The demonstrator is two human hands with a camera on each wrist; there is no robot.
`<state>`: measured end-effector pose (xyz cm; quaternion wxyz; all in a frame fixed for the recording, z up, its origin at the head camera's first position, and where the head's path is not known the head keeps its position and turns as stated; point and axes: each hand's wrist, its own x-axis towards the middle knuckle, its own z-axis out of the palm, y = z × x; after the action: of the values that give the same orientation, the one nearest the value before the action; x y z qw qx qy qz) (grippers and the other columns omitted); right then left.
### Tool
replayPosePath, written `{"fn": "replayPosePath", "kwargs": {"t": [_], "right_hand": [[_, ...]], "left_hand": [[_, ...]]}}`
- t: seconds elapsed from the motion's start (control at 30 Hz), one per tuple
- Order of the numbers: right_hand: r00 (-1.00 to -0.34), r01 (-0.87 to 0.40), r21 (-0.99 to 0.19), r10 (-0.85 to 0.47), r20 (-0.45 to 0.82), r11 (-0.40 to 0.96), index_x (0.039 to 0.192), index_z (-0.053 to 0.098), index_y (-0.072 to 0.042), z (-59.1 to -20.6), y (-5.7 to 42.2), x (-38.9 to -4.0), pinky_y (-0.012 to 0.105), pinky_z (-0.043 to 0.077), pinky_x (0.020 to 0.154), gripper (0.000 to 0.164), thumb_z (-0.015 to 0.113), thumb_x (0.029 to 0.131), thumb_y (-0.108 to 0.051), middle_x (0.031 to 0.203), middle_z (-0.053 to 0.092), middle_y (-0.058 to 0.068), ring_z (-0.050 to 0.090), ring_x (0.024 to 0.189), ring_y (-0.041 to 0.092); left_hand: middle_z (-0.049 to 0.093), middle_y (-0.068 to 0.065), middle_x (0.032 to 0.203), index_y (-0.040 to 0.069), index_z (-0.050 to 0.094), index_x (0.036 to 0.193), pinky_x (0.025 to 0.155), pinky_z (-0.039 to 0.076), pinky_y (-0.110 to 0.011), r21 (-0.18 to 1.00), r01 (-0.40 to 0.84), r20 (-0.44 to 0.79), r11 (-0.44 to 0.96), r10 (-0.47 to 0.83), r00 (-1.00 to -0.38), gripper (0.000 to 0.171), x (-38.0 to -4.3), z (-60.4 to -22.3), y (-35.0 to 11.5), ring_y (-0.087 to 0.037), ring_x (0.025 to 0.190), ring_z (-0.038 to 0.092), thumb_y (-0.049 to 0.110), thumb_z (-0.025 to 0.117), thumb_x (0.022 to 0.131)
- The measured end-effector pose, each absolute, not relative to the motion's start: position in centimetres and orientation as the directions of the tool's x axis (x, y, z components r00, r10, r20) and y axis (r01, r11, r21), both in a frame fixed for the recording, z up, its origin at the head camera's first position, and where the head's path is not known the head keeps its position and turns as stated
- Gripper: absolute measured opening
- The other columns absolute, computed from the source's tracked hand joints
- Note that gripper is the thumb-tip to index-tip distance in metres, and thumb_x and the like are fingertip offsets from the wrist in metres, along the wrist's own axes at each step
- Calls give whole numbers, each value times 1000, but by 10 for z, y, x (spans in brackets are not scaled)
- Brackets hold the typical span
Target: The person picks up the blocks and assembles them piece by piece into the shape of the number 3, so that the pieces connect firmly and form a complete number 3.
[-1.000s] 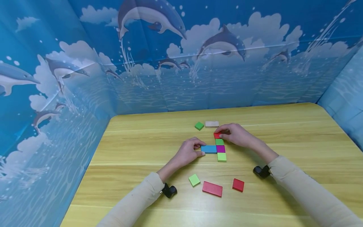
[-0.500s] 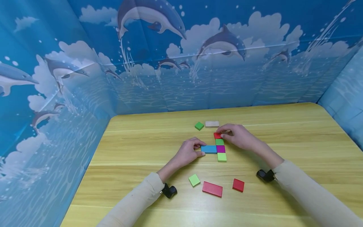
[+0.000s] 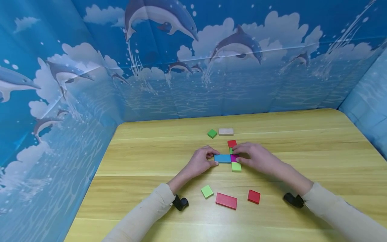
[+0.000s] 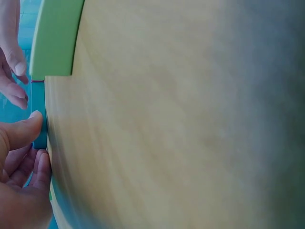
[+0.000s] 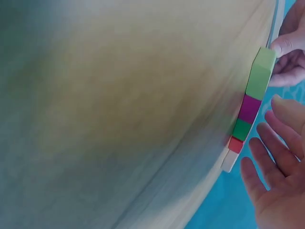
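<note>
By the L hand (image 3: 197, 162), w/ grip in a pinch, the L end of the blue block (image 3: 223, 159) is held on the surface (image 3: 145, 144). A loose lime sq. (image 3: 207, 191) is seen nearer; a loose green sq. (image 3: 212, 133) & pale block (image 3: 226, 132) are seen beyond, a long red block (image 3: 226, 201) in front. Blue's R end is butted against a purple tile (image 3: 234, 158), flanked by a green tile (image 3: 231, 151), then a red tile (image 3: 231, 143) beyond, & a lime tile (image 3: 236, 167) nearer. A red sq. (image 3: 254, 197) is placed nearer R. Purple & green are partly hidden by the R hand (image 3: 257, 157), fingers extended, nothing gripped; contact can't be told.
</note>
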<state>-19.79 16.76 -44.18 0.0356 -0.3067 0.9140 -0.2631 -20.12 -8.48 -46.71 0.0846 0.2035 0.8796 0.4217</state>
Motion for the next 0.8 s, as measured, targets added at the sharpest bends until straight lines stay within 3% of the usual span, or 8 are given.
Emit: {"fn": "replayPosePath", "kwargs": {"t": [0.4, 0.8], "right_hand": [[-809, -549, -467, -581, 89, 693, 118, 72, -9, -446, 165, -192, 52, 47, 97, 32, 76, 88, -18, 128, 63, 9, 57, 120, 33], [-810, -553, -459, -577, 102, 695, 111, 75, -11, -448, 164, -192, 51, 47, 96, 25, 77, 87, -17, 126, 63, 8, 57, 118, 32]], "left_hand": [[63, 3, 105, 8, 73, 112, 83, 48, -19, 777, 279, 17, 565, 423, -906, 27, -201, -468, -85, -9, 93, 57, 9, 77, 86], [63, 4, 106, 8, 73, 112, 84, 49, -19, 795, 255, 11, 551, 408, -913, 27, -201, -469, -84, -10, 94, 57, 9, 77, 86]]}}
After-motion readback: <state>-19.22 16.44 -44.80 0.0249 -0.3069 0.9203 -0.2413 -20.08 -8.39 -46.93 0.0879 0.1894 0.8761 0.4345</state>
